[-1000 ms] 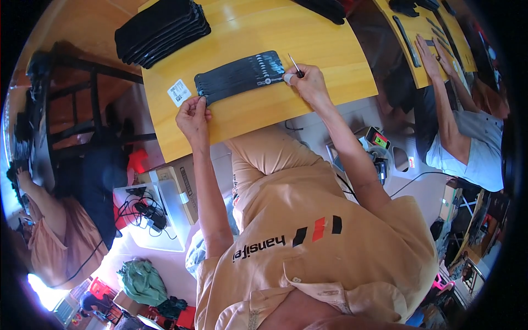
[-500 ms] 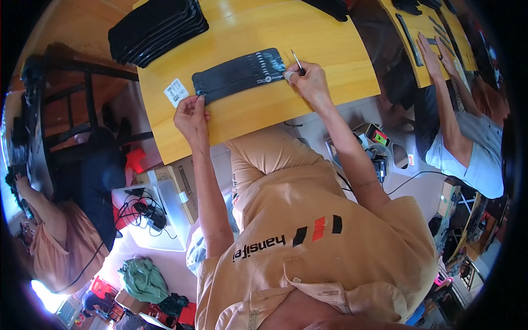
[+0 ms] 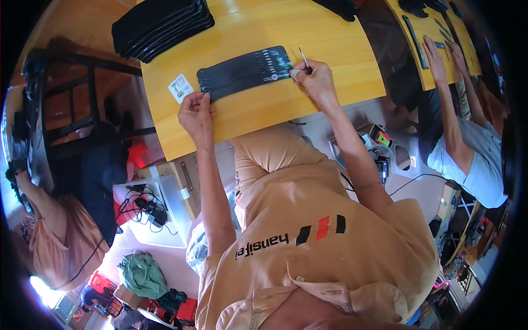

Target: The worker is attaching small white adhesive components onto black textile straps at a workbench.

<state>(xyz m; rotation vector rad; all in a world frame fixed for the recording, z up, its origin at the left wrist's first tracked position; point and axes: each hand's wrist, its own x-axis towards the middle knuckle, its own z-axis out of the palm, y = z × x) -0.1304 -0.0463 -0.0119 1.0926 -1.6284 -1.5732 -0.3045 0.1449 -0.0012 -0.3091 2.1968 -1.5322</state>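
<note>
A fanned row of overlapping black fabric strips (image 3: 239,73) lies flat on the yellow table, with pale markings towards its right end. At its near left corner, my left hand (image 3: 196,114) is closed, thumb and fingers pinching the edge. My right hand (image 3: 317,85) is closed at the right end, its fingertips touching the strips. A thin pointed tool (image 3: 303,58) with a dark grip sticks up from it. One of its fingertips wears a pale cover. Beside my left hand lies a white printed label (image 3: 180,88).
A pile of folded black fabric pieces (image 3: 162,27) sits at the table's far left, and more black fabric (image 3: 338,8) at the far edge. To the right, a co-worker's hands (image 3: 434,58) rest on another table (image 3: 429,81). A clear bin with cables (image 3: 148,214) stands below left.
The whole view has shifted slightly, so the table and strips appear a little further right. Both hands keep their places at the ends of the strips.
</note>
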